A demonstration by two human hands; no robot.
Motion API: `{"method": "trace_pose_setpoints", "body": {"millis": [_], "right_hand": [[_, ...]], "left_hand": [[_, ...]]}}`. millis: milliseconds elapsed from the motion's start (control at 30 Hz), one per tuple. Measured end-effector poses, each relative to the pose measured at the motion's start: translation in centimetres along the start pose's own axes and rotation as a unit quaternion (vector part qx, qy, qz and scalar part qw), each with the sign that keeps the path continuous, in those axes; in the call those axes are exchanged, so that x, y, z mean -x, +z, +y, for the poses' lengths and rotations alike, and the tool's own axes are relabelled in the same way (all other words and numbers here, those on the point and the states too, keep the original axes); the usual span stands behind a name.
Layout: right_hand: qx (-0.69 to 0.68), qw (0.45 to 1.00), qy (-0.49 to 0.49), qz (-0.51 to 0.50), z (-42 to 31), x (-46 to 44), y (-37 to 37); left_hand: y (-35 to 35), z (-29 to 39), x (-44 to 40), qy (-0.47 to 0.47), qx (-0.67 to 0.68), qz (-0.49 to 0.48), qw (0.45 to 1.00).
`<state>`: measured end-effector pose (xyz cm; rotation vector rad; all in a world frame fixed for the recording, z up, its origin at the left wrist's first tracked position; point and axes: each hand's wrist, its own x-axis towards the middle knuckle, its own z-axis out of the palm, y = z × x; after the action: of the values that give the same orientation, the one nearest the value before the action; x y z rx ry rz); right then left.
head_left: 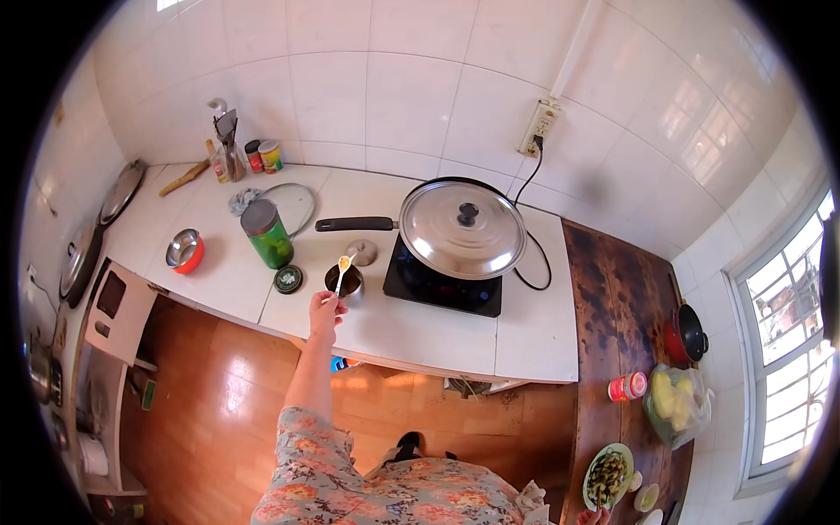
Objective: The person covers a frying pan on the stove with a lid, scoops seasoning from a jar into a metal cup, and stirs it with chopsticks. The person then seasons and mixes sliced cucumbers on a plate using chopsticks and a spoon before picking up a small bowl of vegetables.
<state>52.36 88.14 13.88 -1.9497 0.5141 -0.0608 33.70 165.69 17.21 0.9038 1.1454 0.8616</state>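
Observation:
My left hand (326, 313) is closed on the handle of a small spoon (344, 264), with something yellowish in its bowl. The spoon is over a small metal pot (351, 282) on the white counter. The pot's small metal lid (362, 253) lies just behind it. At the bottom right, my right hand (594, 517) shows only in part, at the near edge of a green-rimmed bowl (608, 476) of chopped food. Its fingers are closed on something thin that I cannot make out.
A lidded pan (462, 229) sits on a black induction cooker (444, 289), its handle pointing left. Left of the pot stand a green jar (267, 234), a dark round lid (288, 279) and a red bowl (185, 251). A red-lidded jar (627, 387) and plastic bag (678, 402) are on the wooden table.

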Motion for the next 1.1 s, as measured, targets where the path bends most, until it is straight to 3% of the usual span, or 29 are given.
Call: {"method": "trace_pose_setpoints", "body": {"millis": [400, 600, 1033, 1100], "right_hand": [[0.145, 0.988, 0.029, 0.045, -3.0, 2.0, 0.9], [0.095, 0.995, 0.016, 0.017, -2.0, 1.2, 0.4], [0.124, 0.991, 0.037, 0.044, -4.2, 2.0, 1.6], [0.034, 0.999, -0.003, 0.018, -4.2, 1.9, 1.8]], "left_hand": [[-0.6, -0.7, 0.0, 0.006, 0.042, -0.011, 0.999], [-0.4, -0.9, 0.0, -0.005, 0.057, 0.002, 0.998], [-0.3, -0.9, 0.0, -0.028, 0.065, 0.006, 0.997], [-0.3, -1.0, 0.0, -0.042, 0.053, 0.022, 0.997]]}}
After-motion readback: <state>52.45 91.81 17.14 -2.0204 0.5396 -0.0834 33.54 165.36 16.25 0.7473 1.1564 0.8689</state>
